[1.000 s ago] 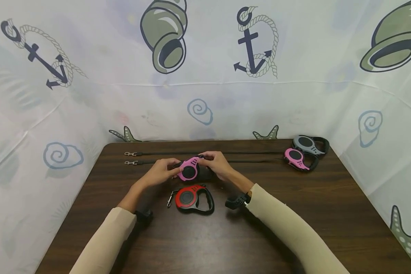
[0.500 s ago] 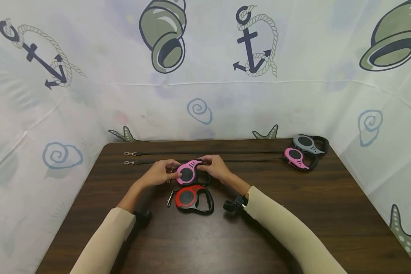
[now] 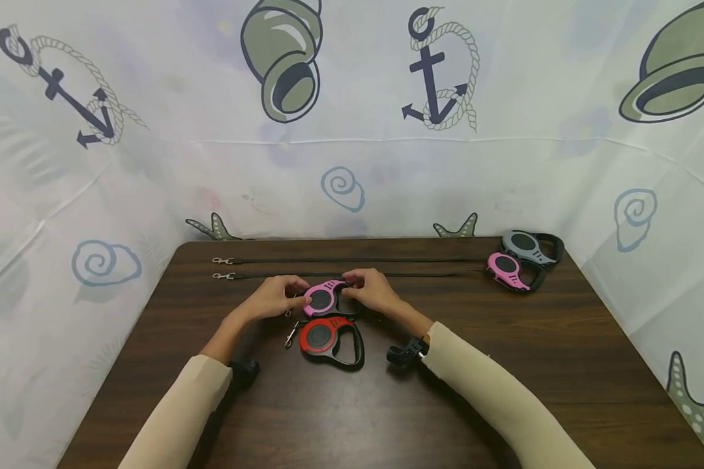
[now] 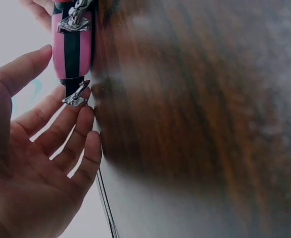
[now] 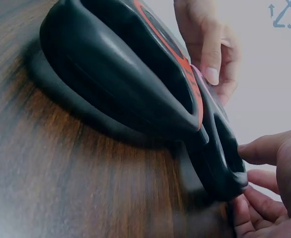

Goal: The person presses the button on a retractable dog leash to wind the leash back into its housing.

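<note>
A pink and black retractable dog leash (image 3: 321,299) lies flat at mid-table, just behind a red and black retractable leash (image 3: 319,336). My left hand (image 3: 276,296) holds the pink one's rounded end, its thumb on the casing and its other fingers near the metal clip (image 4: 76,96). At the opposite end my right hand (image 3: 373,290) pinches the corner of the black handle (image 5: 217,171) between thumb and fingers. The two casings meet edge to edge in the right wrist view. The red leash's clip (image 3: 291,335) points left.
Toward the back right corner lie a grey retractable leash (image 3: 523,241) and another pink one (image 3: 506,264). Two black leash cords (image 3: 352,261) stretch left across the back, ending in metal clips (image 3: 223,261). A patterned cloth (image 3: 352,150) hangs behind the table.
Both hands have drawn the pink leash toward the front, from slightly raised and tilted to flat against the red one. The red leash has shifted slightly forward.
</note>
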Motion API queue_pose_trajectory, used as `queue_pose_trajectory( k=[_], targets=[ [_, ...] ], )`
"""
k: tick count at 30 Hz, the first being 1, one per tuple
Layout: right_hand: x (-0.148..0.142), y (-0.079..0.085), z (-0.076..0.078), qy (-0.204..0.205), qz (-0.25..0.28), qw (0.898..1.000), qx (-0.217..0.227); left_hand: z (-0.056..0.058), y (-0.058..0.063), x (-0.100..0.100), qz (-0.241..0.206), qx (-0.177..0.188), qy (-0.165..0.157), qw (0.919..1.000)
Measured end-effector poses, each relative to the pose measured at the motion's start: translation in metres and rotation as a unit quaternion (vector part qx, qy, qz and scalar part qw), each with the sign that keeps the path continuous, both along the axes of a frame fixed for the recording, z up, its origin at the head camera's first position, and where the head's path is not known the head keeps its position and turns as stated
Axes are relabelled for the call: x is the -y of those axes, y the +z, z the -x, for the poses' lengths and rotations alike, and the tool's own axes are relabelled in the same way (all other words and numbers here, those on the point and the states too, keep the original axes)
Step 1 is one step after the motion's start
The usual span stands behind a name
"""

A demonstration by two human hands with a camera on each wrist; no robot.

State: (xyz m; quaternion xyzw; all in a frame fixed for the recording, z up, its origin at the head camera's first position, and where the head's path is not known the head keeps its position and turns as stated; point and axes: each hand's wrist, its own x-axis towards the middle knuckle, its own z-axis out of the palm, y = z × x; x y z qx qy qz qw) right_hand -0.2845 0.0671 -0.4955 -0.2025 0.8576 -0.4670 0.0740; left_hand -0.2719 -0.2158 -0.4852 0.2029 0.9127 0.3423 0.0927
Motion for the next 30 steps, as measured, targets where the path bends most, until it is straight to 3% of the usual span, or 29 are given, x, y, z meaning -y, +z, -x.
queue_pose_trajectory(
  k=[14, 30],
  targets=[
    [-0.015, 0.004, -0.002, 0.009, 0.001, 1.0, 0.005, -0.005, -0.003, 0.007, -0.006, -0.041, -0.003, 0.9992],
    [-0.069, 0.013, -0.008, 0.075, -0.034, 0.996, -0.032, -0.013, -0.003, 0.037, -0.022, -0.118, 0.048, 0.9916]
  ],
)
